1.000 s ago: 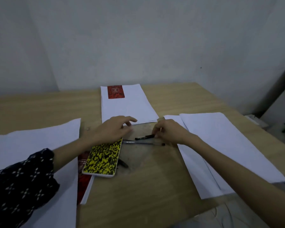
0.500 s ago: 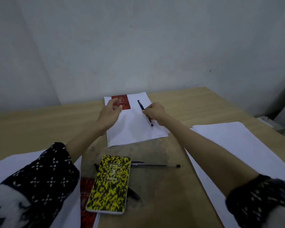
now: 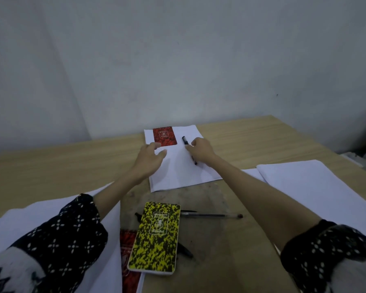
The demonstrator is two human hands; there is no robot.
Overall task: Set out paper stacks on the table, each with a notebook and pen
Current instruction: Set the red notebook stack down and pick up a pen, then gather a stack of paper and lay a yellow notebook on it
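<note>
A white paper stack (image 3: 178, 174) lies at the far middle of the wooden table (image 3: 51, 166), with a red notebook (image 3: 164, 136) on its far left corner. A black pen (image 3: 186, 141) lies slanted on the stack to the right of the notebook. My right hand (image 3: 201, 150) rests over the pen's middle, with thumb and fingers loosely closed on it. My left hand (image 3: 150, 159) hovers open over the paper, its fingertips at the notebook's near edge.
A yellow-and-black notebook (image 3: 155, 235) lies near me, partly on a second red notebook (image 3: 126, 250). One pen (image 3: 211, 215) lies to its right and a dark one (image 3: 184, 251) pokes out beneath it. Paper stacks lie at left (image 3: 30, 218) and right (image 3: 315, 193).
My right hand carried the black pen from the table's middle to the far stack and laid it down beside the red notebook. My left hand reached forward to the notebook.
</note>
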